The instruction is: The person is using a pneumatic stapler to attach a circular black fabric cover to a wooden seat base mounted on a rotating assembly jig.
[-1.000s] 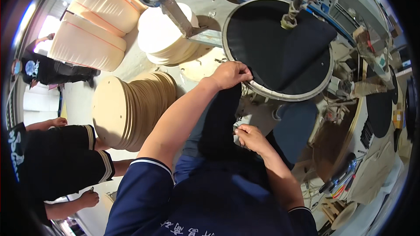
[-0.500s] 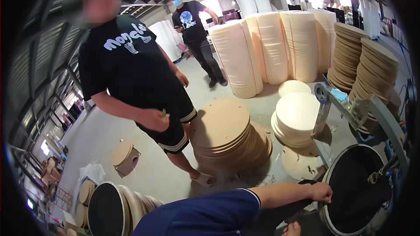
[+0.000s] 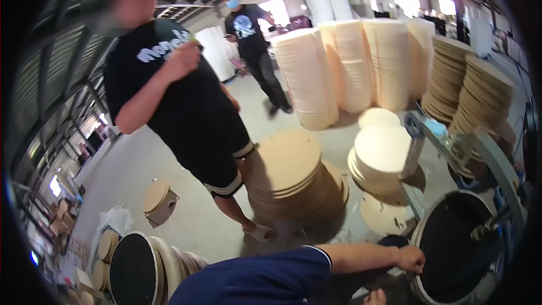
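My left hand (image 3: 411, 259) is closed at the near-left rim of a round pad (image 3: 454, 248) with a black face and a pale edge. The pad stands tilted against a metal machine arm with a fitting at its middle. My fingers curl over the edge; what lies under them is hidden. My navy sleeve (image 3: 254, 279) crosses the lower middle. A patch of bare skin (image 3: 375, 297) shows at the bottom edge, apparently part of a foot. My right hand does not show.
A person in black (image 3: 175, 96) stands ahead beside a stack of brown discs (image 3: 285, 161); another person (image 3: 251, 39) is farther back. Pale discs (image 3: 383, 149), tall wrapped rolls (image 3: 307, 76) and brown disc stacks (image 3: 485, 93) stand beyond. Black-faced pads (image 3: 134, 271) sit lower left.
The nearer person has raised a hand from waist to chest height. My left hand stays at the pad's rim, slightly lower in view. The view has shifted a little.
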### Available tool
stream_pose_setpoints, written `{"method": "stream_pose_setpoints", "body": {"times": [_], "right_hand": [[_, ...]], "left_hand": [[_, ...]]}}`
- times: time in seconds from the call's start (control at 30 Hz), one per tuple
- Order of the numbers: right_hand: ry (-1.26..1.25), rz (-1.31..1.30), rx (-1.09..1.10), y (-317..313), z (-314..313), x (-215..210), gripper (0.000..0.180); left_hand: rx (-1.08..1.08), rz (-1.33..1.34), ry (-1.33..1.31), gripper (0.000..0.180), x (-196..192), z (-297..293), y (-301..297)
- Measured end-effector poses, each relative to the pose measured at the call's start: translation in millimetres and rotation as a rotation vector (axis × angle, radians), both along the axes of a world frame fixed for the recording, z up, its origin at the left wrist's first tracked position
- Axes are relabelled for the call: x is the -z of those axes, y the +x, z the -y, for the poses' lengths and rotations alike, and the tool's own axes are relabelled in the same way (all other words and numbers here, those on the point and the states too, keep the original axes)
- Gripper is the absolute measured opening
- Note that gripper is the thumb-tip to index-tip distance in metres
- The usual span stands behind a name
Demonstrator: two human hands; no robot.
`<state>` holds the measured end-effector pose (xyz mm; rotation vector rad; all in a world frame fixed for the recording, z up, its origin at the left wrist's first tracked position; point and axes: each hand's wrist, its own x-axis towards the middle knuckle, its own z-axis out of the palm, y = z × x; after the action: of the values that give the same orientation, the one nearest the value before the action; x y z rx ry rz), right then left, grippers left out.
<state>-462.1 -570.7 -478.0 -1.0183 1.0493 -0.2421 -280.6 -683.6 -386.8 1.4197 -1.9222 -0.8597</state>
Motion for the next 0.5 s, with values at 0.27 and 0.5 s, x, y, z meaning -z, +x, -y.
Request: {"method": "stream_pose_setpoints", "body": {"times": [0.27, 0.5], "right_hand": [[-0.397, 0.064, 0.184, 42, 11, -73, 0.021], [-0.889, -0.423, 0.11, 19, 49, -115, 0.041]], "left_hand": [[0.083, 0.321, -0.092, 0.024, -19, 19, 97], [-0.13, -0.152, 0.082, 0.016, 8, 10, 68]]}}
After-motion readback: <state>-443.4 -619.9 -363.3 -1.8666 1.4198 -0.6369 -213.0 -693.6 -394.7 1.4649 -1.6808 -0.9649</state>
